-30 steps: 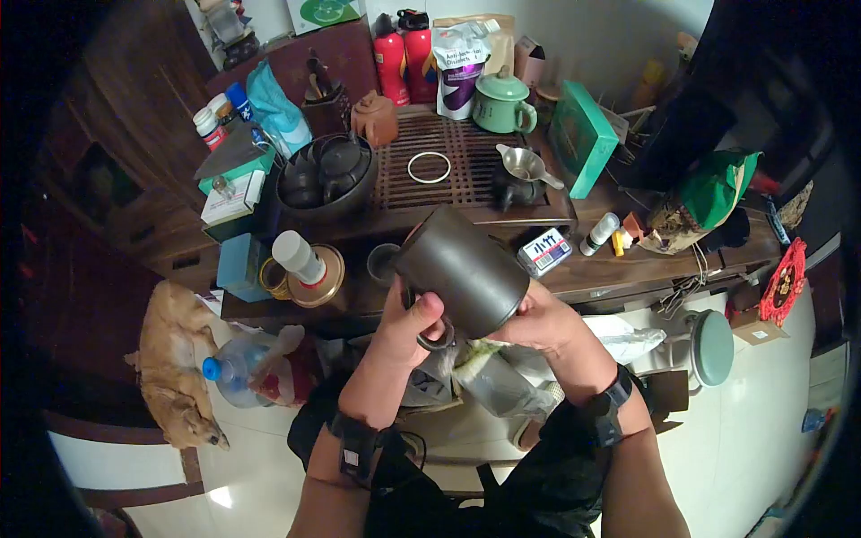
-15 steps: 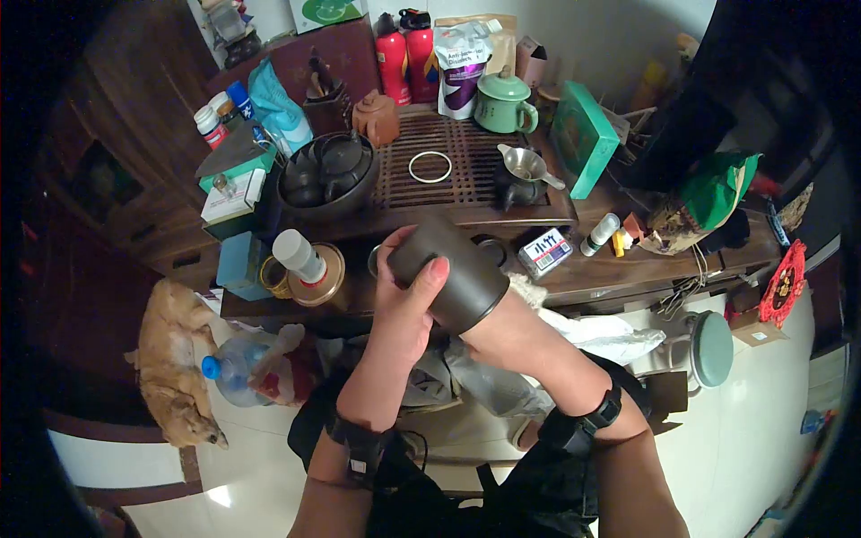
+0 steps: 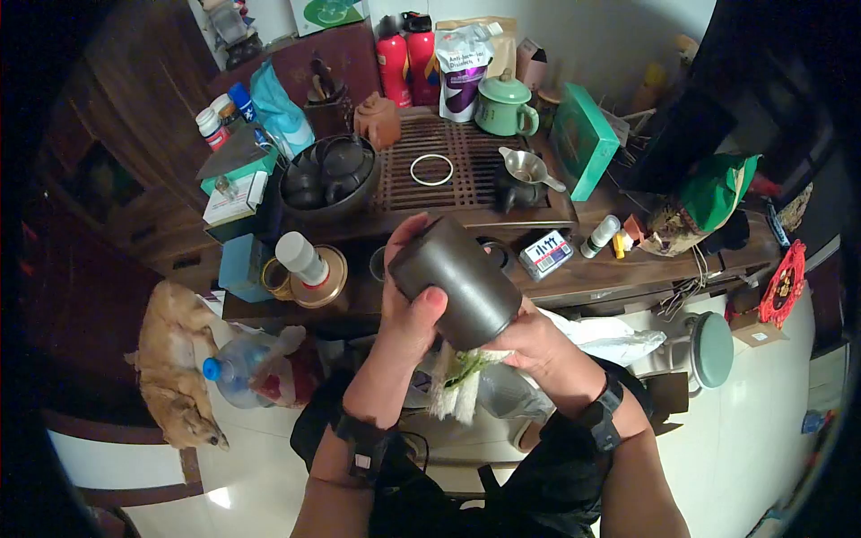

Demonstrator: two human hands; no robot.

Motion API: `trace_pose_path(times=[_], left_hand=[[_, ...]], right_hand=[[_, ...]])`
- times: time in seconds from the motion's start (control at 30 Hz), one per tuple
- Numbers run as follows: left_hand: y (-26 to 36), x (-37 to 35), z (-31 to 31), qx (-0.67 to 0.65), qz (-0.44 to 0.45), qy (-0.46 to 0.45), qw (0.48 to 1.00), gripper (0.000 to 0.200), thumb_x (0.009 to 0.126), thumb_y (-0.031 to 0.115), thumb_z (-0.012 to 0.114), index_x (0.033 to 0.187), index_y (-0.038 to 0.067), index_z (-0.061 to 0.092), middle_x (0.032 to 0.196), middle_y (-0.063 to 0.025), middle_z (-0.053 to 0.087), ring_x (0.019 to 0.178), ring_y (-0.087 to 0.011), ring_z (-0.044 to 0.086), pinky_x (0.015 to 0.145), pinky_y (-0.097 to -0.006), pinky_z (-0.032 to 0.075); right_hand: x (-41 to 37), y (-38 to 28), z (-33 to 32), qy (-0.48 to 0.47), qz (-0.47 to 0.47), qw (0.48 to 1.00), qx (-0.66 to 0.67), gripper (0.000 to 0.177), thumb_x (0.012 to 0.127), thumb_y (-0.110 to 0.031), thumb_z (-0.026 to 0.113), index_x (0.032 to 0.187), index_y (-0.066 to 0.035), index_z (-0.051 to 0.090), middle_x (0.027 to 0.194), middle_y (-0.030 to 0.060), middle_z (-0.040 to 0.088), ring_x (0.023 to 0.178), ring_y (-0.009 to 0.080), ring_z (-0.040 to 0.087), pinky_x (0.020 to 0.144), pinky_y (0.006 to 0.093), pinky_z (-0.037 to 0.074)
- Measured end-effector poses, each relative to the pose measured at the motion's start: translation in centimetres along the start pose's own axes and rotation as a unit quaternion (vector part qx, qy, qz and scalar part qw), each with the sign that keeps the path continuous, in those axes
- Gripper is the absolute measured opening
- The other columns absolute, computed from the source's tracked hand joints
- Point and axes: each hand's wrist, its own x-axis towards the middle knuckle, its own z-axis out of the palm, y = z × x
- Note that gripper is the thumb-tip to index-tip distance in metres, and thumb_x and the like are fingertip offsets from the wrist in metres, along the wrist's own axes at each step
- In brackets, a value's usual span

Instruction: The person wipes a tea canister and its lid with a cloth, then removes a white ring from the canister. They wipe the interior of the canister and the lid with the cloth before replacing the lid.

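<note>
Nearest the body, the right hand (image 3: 531, 345) sits below and to the right of the cup (image 3: 453, 276). Its fingers are curled tight on a white and green cloth (image 3: 457, 387), which is bunched against the cup's open end and hangs down from it. The left hand (image 3: 408, 309) is on the other side, with its fingers wrapped around the cup's dark barrel and the thumb pressed on the side facing up.

The cup is held in the air between the lap and the table (image 3: 628, 269), touching nothing but the hands and the cloth. Its long axis slants: the closed base is up, left and away, and the mouth is down, right and toward the right hand. The right hand is therefore nearer the opening, and the left nearer the base.

By count there are one cup, one cloth and two hands.

On the floor to the left lie a dog (image 3: 175, 359) and a plastic bottle (image 3: 235, 366). Farther off, the table carries one slatted tray (image 3: 466, 193), one dark bowl (image 3: 327, 175) of small cups, one white ring (image 3: 431, 169), one green mug (image 3: 502, 103) and two red cans (image 3: 405, 58).
</note>
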Motion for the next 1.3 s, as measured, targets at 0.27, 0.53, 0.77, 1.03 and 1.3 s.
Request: trace_pose_path(times=[0.27, 0.53, 0.77, 1.03, 1.3], left_hand=[[0.9, -0.3, -0.7, -0.108, -0.083, 0.058, 0.989, 0.084, 0.081, 0.035, 0.074, 0.143, 0.008, 0.024, 0.134, -0.0101, 0.043, 0.123, -0.0223, 0.046, 0.1, -0.0433, 0.041], [-0.1, -0.8, -0.4, -0.033, -0.115, 0.135, 0.984, 0.074, 0.074, 0.025, 0.081, 0.131, 0.006, 0.038, 0.118, -0.0091, 0.054, 0.109, -0.0205, 0.055, 0.095, -0.0388, 0.046], [0.1, -0.2, 0.3, -0.089, -0.043, -0.017, 0.995, 0.089, 0.064, 0.037, 0.085, 0.132, 0.005, 0.037, 0.124, -0.0152, 0.051, 0.116, -0.0304, 0.053, 0.095, -0.045, 0.048], [0.3, 0.5, -1.6, -0.122, -0.11, 0.05, 0.985, 0.092, 0.068, 0.041, 0.083, 0.138, 0.006, 0.034, 0.13, -0.0101, 0.049, 0.119, -0.0229, 0.052, 0.099, -0.0387, 0.045], [-0.7, -0.5, -1.4, 0.109, -0.102, 0.124, 0.981, 0.08, 0.068, 0.027, 0.084, 0.132, 0.005, 0.041, 0.12, -0.0073, 0.055, 0.111, -0.0184, 0.053, 0.096, -0.0347, 0.043]], right_hand=[[2.3, -2.5, 1.4, -0.02, -0.216, 0.747, -0.628, 0.054, 0.066, -0.002, 0.064, 0.119, -0.004, 0.054, 0.113, 0.0174, 0.058, 0.103, 0.0354, 0.056, 0.089, 0.038, 0.046], [1.3, -1.0, 0.9, -0.093, -0.188, 0.705, -0.677, 0.055, 0.063, 0.001, 0.061, 0.117, -0.005, 0.053, 0.107, 0.016, 0.058, 0.101, 0.0364, 0.057, 0.083, 0.0392, 0.048], [0.1, 0.7, -1.4, -0.093, 0.002, 0.995, 0.036, 0.072, 0.069, 0.007, 0.069, 0.135, -0.007, 0.045, 0.121, 0.005, 0.057, 0.107, 0.0117, 0.056, 0.089, 0.0302, 0.046], [1.9, -2.9, 0.7, -0.065, -0.295, 0.65, -0.698, 0.058, 0.064, 0.005, 0.064, 0.121, -0.004, 0.054, 0.116, 0.0152, 0.059, 0.106, 0.0339, 0.057, 0.093, 0.0382, 0.044], [2.1, -1.4, 1.1, -0.085, -0.267, 0.644, -0.712, 0.063, 0.059, 0.005, 0.061, 0.12, -0.006, 0.053, 0.118, 0.0171, 0.054, 0.108, 0.0401, 0.051, 0.093, 0.042, 0.043]])
